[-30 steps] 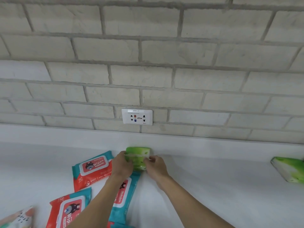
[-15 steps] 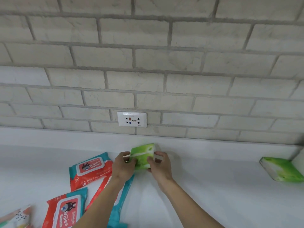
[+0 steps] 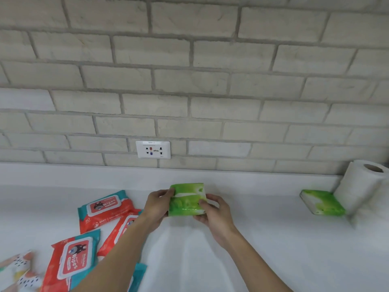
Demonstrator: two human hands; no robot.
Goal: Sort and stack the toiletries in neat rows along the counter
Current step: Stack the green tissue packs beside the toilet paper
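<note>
Both hands hold a green pack (image 3: 187,200) over the middle of the white table (image 3: 273,239), close to its far edge below a wall socket (image 3: 153,149). The left hand (image 3: 156,207) pinches the pack's left end, thumb on the top face. The right hand (image 3: 214,213) grips the right end with curled fingers, thumb across the front. Whether the pack touches the table cannot be told. A second green pack (image 3: 323,202) lies well apart at the far right, tilted, just beside an upright paper roll (image 3: 362,186) that stands against the brick wall (image 3: 189,81). To the left lie red and teal wipes packs: a far one (image 3: 105,207), a near one (image 3: 71,262), and a third (image 3: 122,230) between them, partly hidden under the left forearm. A patterned pack (image 3: 16,270), blurred, sits at the near left corner.
</note>
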